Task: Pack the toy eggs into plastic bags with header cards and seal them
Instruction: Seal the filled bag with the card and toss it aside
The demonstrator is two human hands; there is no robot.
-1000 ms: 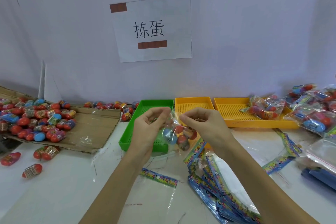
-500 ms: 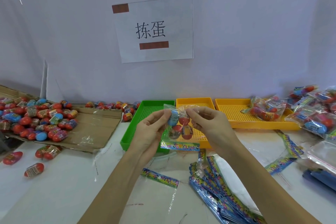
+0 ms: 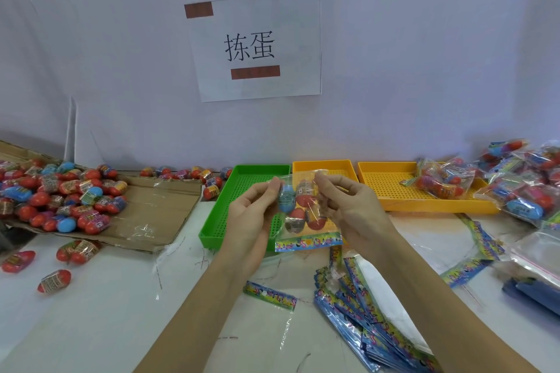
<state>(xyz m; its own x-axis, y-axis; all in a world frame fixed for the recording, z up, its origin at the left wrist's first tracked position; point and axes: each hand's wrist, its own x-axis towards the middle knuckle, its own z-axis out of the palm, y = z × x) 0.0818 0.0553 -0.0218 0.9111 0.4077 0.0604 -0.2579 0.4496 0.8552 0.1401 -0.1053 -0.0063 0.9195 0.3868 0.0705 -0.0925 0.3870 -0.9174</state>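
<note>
A clear plastic bag (image 3: 303,209) with several red and blue toy eggs inside hangs in the air over the green tray (image 3: 224,221). Its colourful header card (image 3: 307,243) is at the bottom. My left hand (image 3: 254,215) pinches the bag's upper left edge and my right hand (image 3: 351,206) pinches its upper right edge. Loose toy eggs (image 3: 60,197) lie heaped on flattened cardboard at the left. A stack of unused bags with header cards (image 3: 369,321) lies on the table under my right forearm.
Two orange trays (image 3: 394,200) stand behind and right of the green one, the right one holding a packed bag (image 3: 439,179). More packed bags (image 3: 527,188) pile up at the far right. A single flat bag (image 3: 269,300) and stray eggs (image 3: 54,280) lie on the white table.
The bag has been turned over: a second ago it hung below my hands with the eggs low, now the header card is at the bottom. Both hands moved slightly up.
</note>
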